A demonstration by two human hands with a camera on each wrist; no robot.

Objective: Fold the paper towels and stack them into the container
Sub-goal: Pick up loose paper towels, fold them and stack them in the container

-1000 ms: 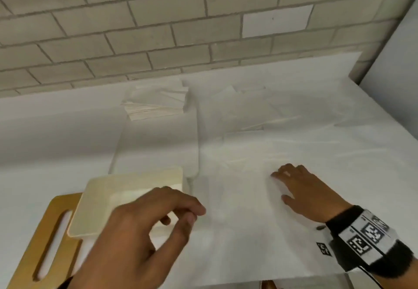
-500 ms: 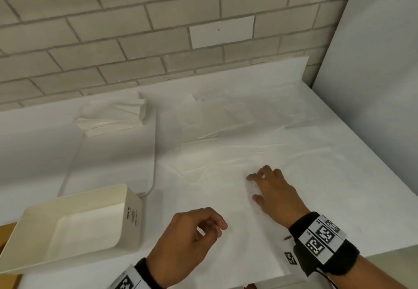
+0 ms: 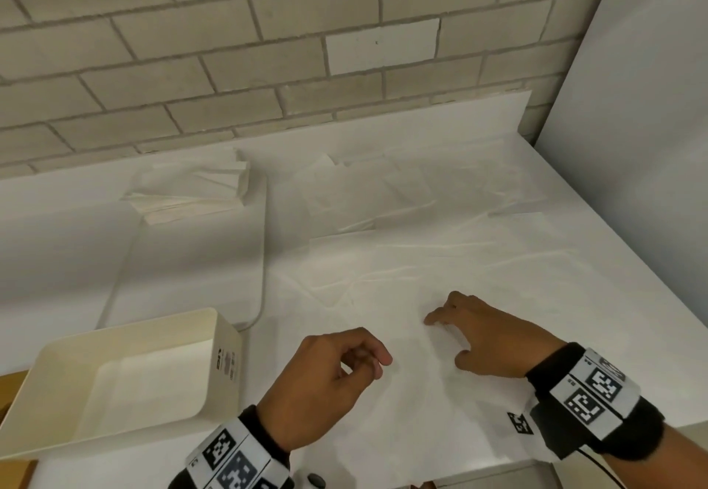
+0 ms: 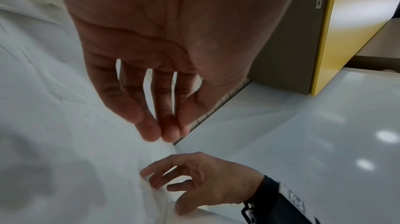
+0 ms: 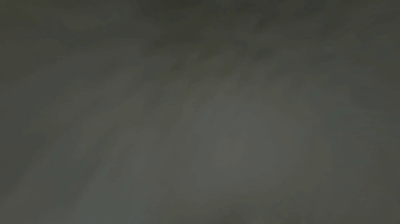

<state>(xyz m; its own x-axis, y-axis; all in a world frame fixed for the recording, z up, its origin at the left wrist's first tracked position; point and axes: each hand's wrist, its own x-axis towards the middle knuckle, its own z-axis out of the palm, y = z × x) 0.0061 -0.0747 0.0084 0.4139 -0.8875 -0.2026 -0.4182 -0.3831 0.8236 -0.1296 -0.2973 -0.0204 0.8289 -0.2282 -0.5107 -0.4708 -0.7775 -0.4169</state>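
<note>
A large unfolded white paper towel (image 3: 383,297) lies flat on the white counter in front of me. My right hand (image 3: 444,341) rests on it with fingers spread and bent, the fingertips pressing it down. In the left wrist view the right hand (image 4: 164,193) touches a raised edge of the towel (image 4: 86,159). My left hand (image 3: 373,362) hovers just above the towel, fingers loosely curled toward the thumb, with nothing in it. The left wrist view shows the left hand (image 4: 166,133) with its tips close together. The cream container (image 3: 122,339) stands to the left, with nothing showing inside it. The right wrist view is dark.
A stack of folded towels (image 3: 191,197) sits at the far end of a flat white tray (image 3: 191,278). More loose towels (image 3: 364,189) lie near the brick wall. A grey panel (image 3: 632,182) bounds the counter on the right. A wooden board (image 3: 7,408) shows at the left edge.
My left hand has moved from above the container rightward and down to over the towel. The right hand has stayed on the towel. My view has swung right.
</note>
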